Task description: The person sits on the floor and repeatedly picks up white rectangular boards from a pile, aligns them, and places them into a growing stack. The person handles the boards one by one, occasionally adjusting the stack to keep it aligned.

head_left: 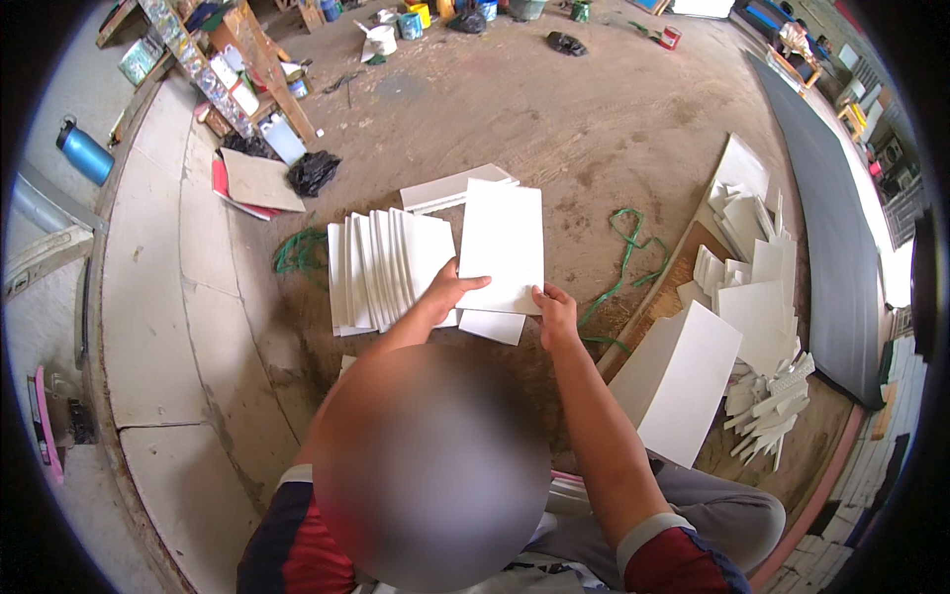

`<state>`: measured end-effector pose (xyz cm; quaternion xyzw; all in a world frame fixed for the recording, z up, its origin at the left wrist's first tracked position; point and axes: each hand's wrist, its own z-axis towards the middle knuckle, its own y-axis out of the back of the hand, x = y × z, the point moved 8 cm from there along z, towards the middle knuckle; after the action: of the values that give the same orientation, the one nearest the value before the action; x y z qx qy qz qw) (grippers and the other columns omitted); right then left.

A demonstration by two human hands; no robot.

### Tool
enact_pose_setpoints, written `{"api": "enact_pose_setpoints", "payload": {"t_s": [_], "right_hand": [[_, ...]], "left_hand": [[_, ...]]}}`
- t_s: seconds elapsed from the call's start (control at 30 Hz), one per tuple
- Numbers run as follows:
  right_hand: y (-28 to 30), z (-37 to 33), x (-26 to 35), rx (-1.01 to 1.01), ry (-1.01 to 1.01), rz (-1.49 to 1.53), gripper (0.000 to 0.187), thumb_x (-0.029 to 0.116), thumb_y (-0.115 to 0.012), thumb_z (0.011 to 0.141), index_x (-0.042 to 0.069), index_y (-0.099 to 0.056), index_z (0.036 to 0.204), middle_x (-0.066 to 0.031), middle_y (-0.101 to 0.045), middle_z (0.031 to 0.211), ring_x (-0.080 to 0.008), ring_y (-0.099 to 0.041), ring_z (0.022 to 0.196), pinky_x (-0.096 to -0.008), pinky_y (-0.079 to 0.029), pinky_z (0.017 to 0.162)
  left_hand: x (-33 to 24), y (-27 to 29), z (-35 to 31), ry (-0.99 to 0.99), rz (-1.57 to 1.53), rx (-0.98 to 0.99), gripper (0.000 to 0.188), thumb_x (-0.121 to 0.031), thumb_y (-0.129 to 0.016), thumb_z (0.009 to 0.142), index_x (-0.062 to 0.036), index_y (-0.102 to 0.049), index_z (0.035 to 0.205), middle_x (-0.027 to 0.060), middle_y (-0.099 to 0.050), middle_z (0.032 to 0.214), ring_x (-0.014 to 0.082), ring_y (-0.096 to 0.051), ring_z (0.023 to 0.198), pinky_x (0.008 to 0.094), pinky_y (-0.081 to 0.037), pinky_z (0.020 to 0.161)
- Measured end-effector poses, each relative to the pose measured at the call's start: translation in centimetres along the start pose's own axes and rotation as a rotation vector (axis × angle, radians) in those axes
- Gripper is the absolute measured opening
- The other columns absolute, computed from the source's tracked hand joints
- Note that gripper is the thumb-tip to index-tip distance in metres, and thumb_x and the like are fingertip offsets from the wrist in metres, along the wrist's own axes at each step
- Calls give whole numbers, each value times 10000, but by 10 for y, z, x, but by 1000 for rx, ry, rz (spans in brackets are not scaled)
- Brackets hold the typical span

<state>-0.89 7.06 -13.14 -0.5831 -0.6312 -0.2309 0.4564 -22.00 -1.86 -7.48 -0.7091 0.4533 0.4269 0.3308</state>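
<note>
A white rectangular board is held up in front of me by both hands. My left hand grips its lower left edge, thumb lying across the face. At the lower right corner my right hand pinches the board, thumb on top. Just left of it a row of similar white boards lies overlapped on the floor. Behind are more white boards, lying flat, and part of another white piece shows under the held board's lower edge. Whether the held board touches these cannot be made out.
To my right stand a thick white stack and a heap of white offcuts. Green string lies on the floor, with another tangle at left. A black plastic bag, cardboard and paint buckets sit farther off.
</note>
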Motion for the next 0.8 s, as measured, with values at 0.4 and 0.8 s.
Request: {"api": "enact_pose_setpoints", "payload": {"t_s": [0.4, 0.8], "right_hand": [[3, -43, 171, -199, 490, -1182, 749, 545, -550, 992, 80, -420, 1565, -242, -355, 1636, -416, -325, 1523, -555, -272, 1228], [152, -137, 246, -218, 485, -49, 643, 306, -630, 1040, -38, -419, 1540, -218, -611, 1392, -289, -651, 1183, -390, -512, 1013]], "left_hand": [[-138, -92, -52, 80, 572, 443, 649, 13, -766, 806, 9, -546, 1416, 129, -657, 1308, 227, -646, 1172, 368, -492, 1050], [-181, -204, -119, -170, 453, 544, 797, -158, -789, 874, -7, -392, 1549, 146, -569, 1437, 251, -552, 1321, 402, -420, 1137]]}}
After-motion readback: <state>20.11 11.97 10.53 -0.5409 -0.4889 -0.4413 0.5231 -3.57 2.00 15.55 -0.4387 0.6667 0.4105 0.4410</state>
